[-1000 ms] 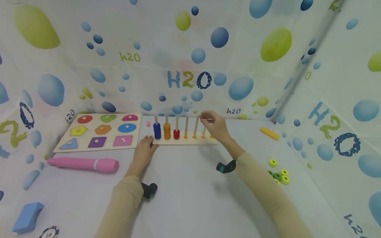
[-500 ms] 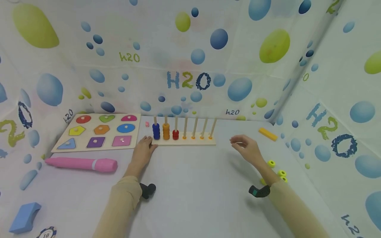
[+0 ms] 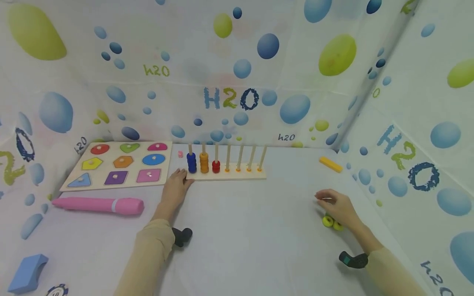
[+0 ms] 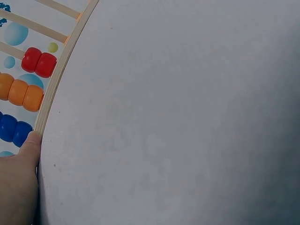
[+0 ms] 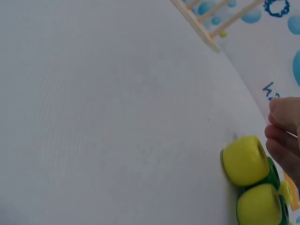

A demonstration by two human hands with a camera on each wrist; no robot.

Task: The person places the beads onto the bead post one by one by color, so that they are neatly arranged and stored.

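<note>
A wooden peg rack (image 3: 237, 175) stands at the back of the table with blue rings (image 3: 191, 162), orange rings (image 3: 204, 162) and red rings (image 3: 216, 166) on its three leftmost pegs; the other pegs are bare. My left hand (image 3: 180, 177) rests with straight fingers against the rack's left end, and one finger (image 4: 21, 178) touches the base edge (image 4: 56, 89). My right hand (image 3: 326, 201) hovers over a small heap of yellow rings (image 3: 327, 222) and green rings (image 5: 272, 173) at the right. Its fingers (image 5: 283, 126) are loosely bent just above a yellow ring (image 5: 244, 160) and hold nothing.
A shape puzzle board (image 3: 118, 164) lies at the back left, with a pink marker-like stick (image 3: 98, 204) in front of it. A blue block (image 3: 26, 273) and a chip (image 3: 57, 291) sit at the near left. A yellow bar (image 3: 331, 164) lies by the right cloth wall.
My right hand has left the right-hand pegs of the rack and swung right and toward me, down to the ring heap. The left hand has stayed at the rack's end.
</note>
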